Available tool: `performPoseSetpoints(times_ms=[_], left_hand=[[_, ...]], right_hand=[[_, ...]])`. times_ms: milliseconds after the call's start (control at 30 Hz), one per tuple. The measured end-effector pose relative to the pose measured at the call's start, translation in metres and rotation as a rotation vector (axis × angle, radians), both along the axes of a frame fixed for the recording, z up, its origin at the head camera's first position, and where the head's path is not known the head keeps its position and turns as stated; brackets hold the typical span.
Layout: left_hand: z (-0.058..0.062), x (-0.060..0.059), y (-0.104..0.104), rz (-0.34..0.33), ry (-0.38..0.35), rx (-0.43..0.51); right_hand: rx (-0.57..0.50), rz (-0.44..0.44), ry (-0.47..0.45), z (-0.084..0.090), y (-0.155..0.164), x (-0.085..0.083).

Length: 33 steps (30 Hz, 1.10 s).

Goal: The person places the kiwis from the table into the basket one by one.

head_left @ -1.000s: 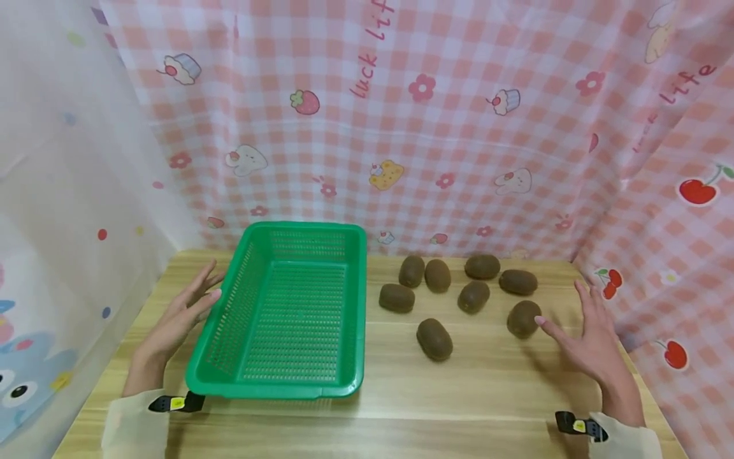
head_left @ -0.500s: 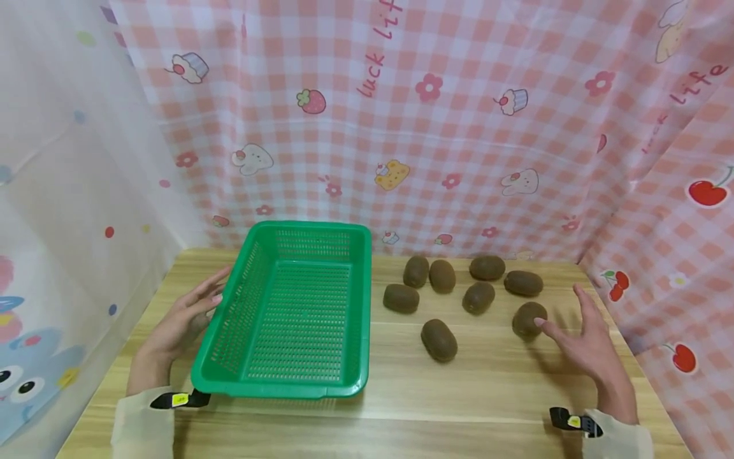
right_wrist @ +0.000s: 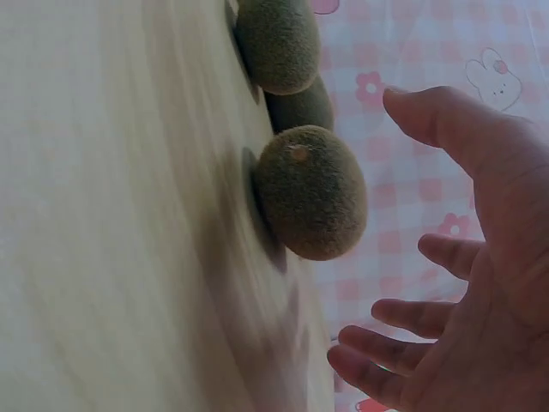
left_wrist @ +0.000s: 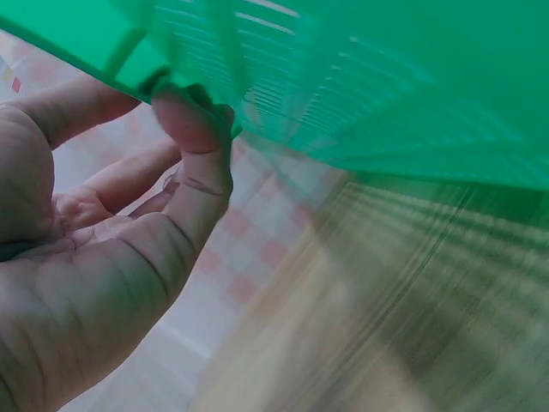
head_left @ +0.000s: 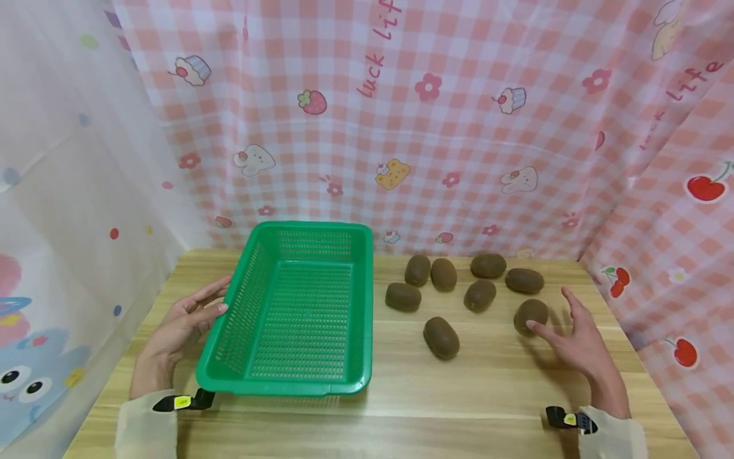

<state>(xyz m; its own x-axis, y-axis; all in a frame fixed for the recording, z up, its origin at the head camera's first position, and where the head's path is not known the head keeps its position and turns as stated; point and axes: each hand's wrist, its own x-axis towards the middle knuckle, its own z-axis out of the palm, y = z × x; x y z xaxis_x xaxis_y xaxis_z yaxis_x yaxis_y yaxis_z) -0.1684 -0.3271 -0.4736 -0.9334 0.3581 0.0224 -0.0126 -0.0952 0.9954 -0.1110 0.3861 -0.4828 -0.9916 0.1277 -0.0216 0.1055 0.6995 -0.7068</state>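
Observation:
An empty green plastic basket [head_left: 229, 357] stands on the left half of the wooden table [head_left: 487, 395]. My left hand [head_left: 220, 296] lies against its left rim with straight fingers; in the left wrist view the thumb [left_wrist: 193, 129] touches the underside of the basket's lip [left_wrist: 360, 94]. Several brown kiwis lie to the right of the basket. My right hand [head_left: 547, 310] is spread open beside the nearest kiwi [head_left: 530, 313], index tip at its front edge. The right wrist view shows that kiwi [right_wrist: 310, 193] in front of my open palm [right_wrist: 386, 232], with a gap between them.
Other kiwis lie at the middle [head_left: 441, 337], beside the basket [head_left: 402, 297] and toward the back [head_left: 488, 265]. Pink checked curtains [head_left: 436, 127] close off the back and right, a white curtain [head_left: 69, 191] the left. Bare wood runs along the near edge.
My left hand has closed in on the basket's left rim and now touches it. My right hand has crept left and forward toward the nearest kiwi.

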Motion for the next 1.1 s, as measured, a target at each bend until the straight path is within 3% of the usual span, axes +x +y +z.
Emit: performPoseSetpoints(times_ms=[133,367,733,1100], left_hand=[[0.0,0.0,0.002,0.015,-0.005,0.018],[0.004,-0.004,0.002,0.02,-0.01,-0.031],[-0.001,0.003,-0.003,0.03,-0.008,0.008],[-0.003,0.001,-0.001,0.016,-0.027,0.04]], right_hand=[[0.015,0.01,-0.027,-0.003,-0.002,-0.001],[0.061,0.012,-0.06,-0.007,-0.002,-0.001],[0.085,0.015,0.036,-0.02,-0.011,-0.007],[0.096,-0.036,0.066,-0.022,-0.018,-0.009]])
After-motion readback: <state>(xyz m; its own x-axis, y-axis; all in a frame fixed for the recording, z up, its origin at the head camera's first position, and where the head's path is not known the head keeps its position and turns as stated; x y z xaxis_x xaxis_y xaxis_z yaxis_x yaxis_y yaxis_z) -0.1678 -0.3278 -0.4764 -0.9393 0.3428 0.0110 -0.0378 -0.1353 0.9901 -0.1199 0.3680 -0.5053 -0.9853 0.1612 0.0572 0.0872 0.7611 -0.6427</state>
